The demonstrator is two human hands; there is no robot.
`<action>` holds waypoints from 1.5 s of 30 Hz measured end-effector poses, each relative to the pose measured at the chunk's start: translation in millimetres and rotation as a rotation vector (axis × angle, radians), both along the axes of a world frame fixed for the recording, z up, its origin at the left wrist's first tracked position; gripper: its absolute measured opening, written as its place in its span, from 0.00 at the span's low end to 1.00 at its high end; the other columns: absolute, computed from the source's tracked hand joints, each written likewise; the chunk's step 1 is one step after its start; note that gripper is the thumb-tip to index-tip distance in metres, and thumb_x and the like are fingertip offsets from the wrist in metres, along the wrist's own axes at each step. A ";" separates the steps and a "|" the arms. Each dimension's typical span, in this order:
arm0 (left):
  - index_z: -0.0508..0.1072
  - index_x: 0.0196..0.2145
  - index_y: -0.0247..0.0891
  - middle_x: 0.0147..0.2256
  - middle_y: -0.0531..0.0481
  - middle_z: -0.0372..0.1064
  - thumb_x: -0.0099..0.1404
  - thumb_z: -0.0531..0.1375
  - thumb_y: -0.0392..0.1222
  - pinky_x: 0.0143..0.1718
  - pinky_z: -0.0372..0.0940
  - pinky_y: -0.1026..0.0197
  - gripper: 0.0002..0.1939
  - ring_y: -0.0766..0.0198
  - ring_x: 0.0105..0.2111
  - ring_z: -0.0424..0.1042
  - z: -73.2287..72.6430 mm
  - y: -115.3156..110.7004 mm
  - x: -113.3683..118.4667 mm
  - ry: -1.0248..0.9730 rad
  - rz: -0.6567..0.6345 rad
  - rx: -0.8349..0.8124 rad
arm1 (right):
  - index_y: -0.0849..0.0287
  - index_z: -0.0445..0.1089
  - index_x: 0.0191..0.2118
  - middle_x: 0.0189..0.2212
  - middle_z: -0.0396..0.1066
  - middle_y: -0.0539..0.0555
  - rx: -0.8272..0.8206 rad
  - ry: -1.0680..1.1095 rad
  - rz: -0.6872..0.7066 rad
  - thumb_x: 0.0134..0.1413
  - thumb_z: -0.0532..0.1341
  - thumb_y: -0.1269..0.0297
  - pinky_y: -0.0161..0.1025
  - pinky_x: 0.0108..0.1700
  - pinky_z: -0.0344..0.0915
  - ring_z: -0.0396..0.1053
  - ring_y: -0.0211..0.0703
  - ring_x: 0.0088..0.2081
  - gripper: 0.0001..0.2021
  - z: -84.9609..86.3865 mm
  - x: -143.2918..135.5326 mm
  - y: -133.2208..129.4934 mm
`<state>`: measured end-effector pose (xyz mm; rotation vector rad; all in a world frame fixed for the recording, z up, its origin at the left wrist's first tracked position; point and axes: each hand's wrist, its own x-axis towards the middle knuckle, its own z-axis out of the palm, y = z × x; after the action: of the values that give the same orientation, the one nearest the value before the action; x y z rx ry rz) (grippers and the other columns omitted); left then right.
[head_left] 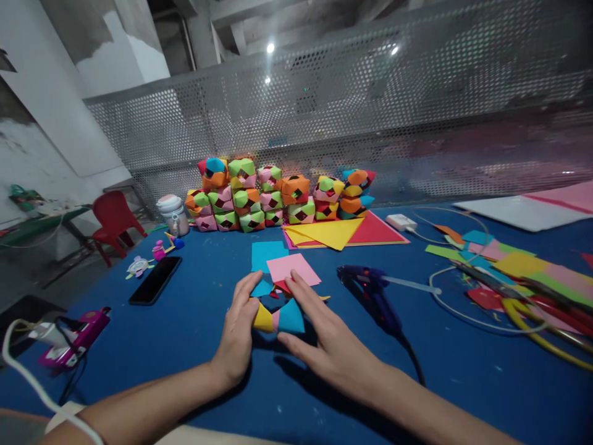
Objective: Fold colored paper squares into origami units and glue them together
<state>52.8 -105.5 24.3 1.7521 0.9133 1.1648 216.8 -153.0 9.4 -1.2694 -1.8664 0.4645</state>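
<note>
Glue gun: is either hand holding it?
No, the glue gun lies on the blue table, while the left hand and right hand hold a folded paper piece.

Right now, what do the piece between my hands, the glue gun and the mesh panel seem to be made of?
Piece: likely matte coloured paper or thin card; flat colours and folded edges.
Glue gun: probably hard plastic, dark blue; smooth, moulded-looking body with a slight shine.
Mesh panel: likely metal, grey with a dull sheen and regular holes; bare or painted, I can't tell.

The paper shape (291, 316) is between phone (156, 281) and glue gun (373, 289).
</note>
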 end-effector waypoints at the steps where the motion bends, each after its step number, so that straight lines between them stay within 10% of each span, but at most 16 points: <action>1: 0.63 0.53 0.43 0.57 0.51 0.55 0.67 0.46 0.44 0.60 0.46 0.57 0.19 0.61 0.58 0.52 1.6 1.2 -0.1 -0.005 0.017 -0.015 | 0.59 0.42 0.64 0.64 0.38 0.61 -0.027 0.041 -0.007 0.55 0.55 0.58 0.52 0.61 0.45 0.37 0.47 0.64 0.34 1.3 -0.6 -1.0; 12: 0.65 0.49 0.40 0.50 0.47 0.65 0.64 0.50 0.45 0.50 0.59 0.56 0.17 0.58 0.48 0.66 8.3 3.6 0.6 -0.327 -0.013 -0.275 | 0.55 0.56 0.56 0.57 0.56 0.59 -0.299 0.706 0.048 0.51 0.57 0.62 0.46 0.48 0.67 0.67 0.46 0.49 0.25 7.9 -14.3 -4.7; 24: 0.73 0.45 0.36 0.49 0.44 0.67 0.61 0.53 0.46 0.53 0.56 0.55 0.18 0.54 0.50 0.64 -6.3 13.7 -14.9 -0.083 0.103 -0.347 | 0.57 0.53 0.59 0.55 0.60 0.60 -0.336 0.449 0.016 0.52 0.57 0.65 0.50 0.52 0.63 0.61 0.50 0.53 0.27 -15.6 -12.7 3.7; 35: 0.64 0.48 0.42 0.50 0.47 0.65 0.63 0.54 0.48 0.47 0.61 0.58 0.17 0.58 0.47 0.66 -2.0 20.4 -1.5 -0.111 0.028 -0.442 | 0.53 0.54 0.56 0.62 0.47 0.59 -0.258 0.714 -0.030 0.48 0.60 0.69 0.47 0.56 0.60 0.51 0.49 0.60 0.28 -22.3 -19.0 13.6; 45: 0.63 0.52 0.43 0.55 0.46 0.59 0.64 0.52 0.48 0.48 0.61 0.58 0.19 0.57 0.50 0.64 -9.7 12.7 -1.4 -0.116 0.125 -0.392 | 0.55 0.48 0.61 0.58 0.57 0.60 -0.313 0.806 0.058 0.53 0.59 0.64 0.47 0.55 0.60 0.56 0.51 0.58 0.31 -20.0 -21.6 10.2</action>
<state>51.3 -92.8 14.6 1.3166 1.1086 1.0679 195.3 -142.8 -10.6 -0.9962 -1.1682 1.1408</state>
